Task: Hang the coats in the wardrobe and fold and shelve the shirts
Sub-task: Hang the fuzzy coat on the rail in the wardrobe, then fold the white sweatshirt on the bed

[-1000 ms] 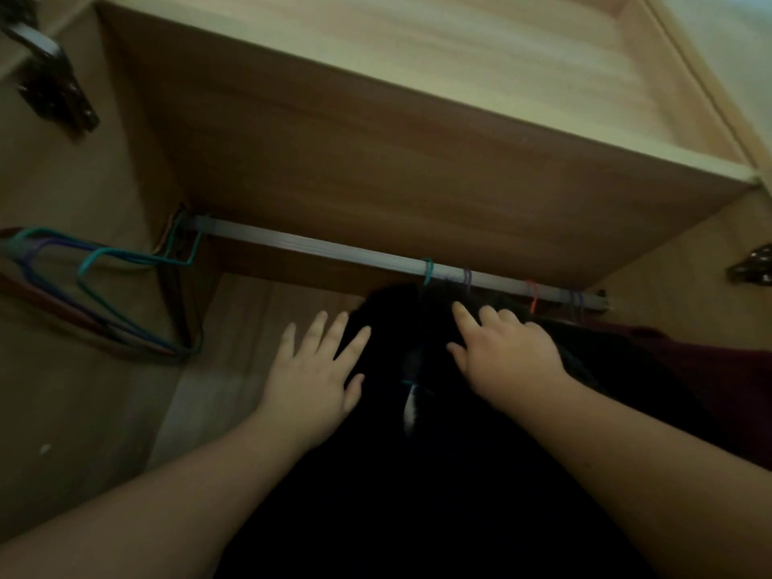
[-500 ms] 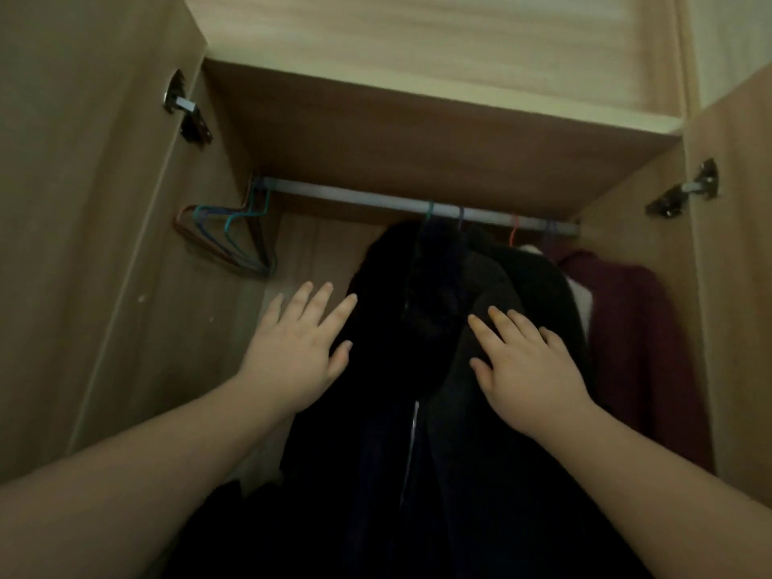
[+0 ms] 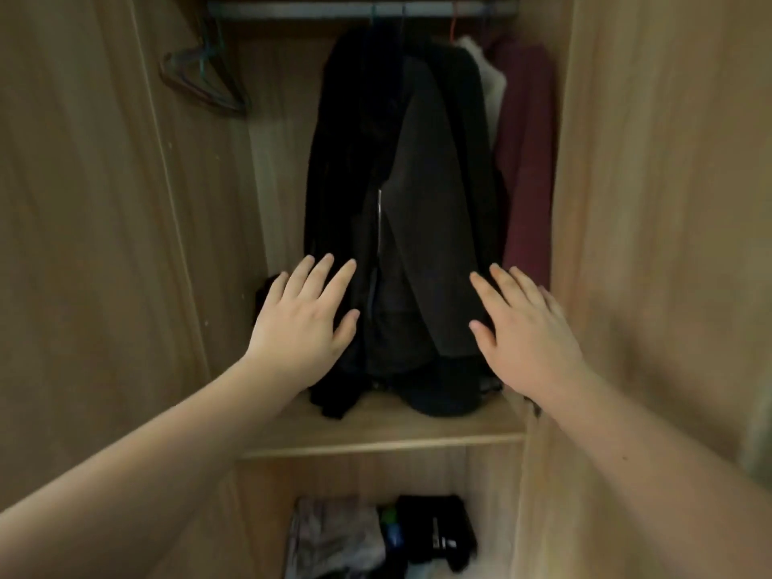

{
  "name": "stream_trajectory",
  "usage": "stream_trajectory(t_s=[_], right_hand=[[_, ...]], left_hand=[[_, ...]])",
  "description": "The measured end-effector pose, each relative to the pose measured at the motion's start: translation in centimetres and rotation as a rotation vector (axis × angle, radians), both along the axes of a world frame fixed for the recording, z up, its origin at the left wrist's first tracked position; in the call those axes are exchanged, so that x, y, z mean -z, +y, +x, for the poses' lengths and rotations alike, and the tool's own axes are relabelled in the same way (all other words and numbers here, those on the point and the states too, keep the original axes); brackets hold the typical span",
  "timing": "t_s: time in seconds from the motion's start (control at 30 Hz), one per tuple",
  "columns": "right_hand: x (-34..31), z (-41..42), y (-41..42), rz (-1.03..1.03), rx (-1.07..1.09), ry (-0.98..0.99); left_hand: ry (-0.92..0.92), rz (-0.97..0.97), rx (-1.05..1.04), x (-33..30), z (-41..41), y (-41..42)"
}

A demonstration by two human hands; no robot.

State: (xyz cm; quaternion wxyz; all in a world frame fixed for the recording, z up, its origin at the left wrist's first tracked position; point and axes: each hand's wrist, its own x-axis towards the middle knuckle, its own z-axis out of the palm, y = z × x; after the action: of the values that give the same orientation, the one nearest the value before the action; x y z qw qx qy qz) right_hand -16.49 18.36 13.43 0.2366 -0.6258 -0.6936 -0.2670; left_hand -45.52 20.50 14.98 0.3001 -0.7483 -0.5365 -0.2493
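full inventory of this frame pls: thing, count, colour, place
dark coats: at least two, black and charcoal, hanging mid-rail
maroon garment: one, hanging far right
pale garment: one, off-white, between the dark and the maroon
rail: one, grey metal, top
empty hangers: several, teal and dark, left end of rail
shelf: one, light wood, under the coats
folded clothes: a pile, grey and black, lower compartment
left hand: open, at coats' left edge
right hand: open, at coats' right edge

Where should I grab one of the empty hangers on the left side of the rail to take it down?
Probably by the bottom bar of the empty hangers, coming from the front right. They hang bunched against the left wall, with hooks tucked in the corner by the rail, so the lower bars are nearest and clear of the black coat. Lift up, then pull out.
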Motion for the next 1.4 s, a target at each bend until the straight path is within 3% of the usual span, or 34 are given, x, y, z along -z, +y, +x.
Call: stream_trajectory(t_s=[0.3,0.6,0.87,1.1,1.4], right_hand=[[11.4,-1.1,-23.8,-0.230,0.045,0.054],[14.4,1.4,-43.2,-0.274,0.186,0.086],[17.3,11.1,-60.6,-0.246,0.445,0.145],[20.9,19.8,-78.3,-0.286,0.658,0.183],[25.6,31.2,-103.5,-0.387,1.001,0.300]], left_hand=[[0.036,-0.219,0.121,12.3,-0.4,-18.0],[0.061,-0.338,0.331,15.6,4.4,-33.4],[0.084,-0.360,0.523,16.6,15.5,-44.4],[0.129,-0.373,0.776,19.1,30.8,-57.4],[0.205,-0.482,1.116,26.3,49.0,-76.6]])
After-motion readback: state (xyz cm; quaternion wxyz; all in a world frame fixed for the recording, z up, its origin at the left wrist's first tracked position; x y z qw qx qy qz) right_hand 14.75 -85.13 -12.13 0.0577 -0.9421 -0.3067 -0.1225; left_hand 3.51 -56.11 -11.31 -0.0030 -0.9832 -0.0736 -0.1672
